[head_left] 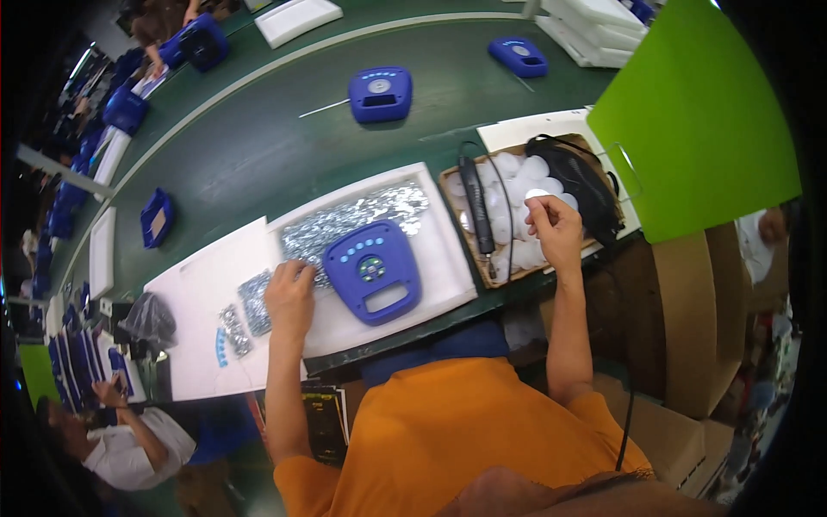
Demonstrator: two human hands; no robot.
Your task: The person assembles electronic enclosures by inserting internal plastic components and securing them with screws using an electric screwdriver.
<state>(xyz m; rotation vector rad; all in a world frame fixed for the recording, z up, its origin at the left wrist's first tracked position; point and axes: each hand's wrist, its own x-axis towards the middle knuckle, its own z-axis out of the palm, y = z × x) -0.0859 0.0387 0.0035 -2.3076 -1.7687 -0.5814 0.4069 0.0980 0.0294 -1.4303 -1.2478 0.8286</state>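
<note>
Right grip (556,226) of mine, in the head view, pinches a white disc (536,194) between thumb and fingertips, to the right of and a little beyond the blue housing (399,263), which is my landmark. My left grip (290,297) is just beside that housing's left edge, fingers bent downward at the silver metal parts (353,214); I cannot tell whether they close on anything. The blue housing lies in a white tray (452,289), its row of light-blue dots away from me and its rectangular opening toward me, with the silver parts heaped behind it and to its left. Right of it is a cardboard box (453,189) of white discs, where a black driver (475,202) and a black pouch (579,183) also lie. To its left, past my left hand, I have a silver packet (256,303), a clear bag (234,330) of small parts and a light-blue strip (221,346) on a white board (189,358). Beyond it, on the green tabletop (297,155), are two more blue housings, one nearer (380,93) and one farther right (519,57).
</note>
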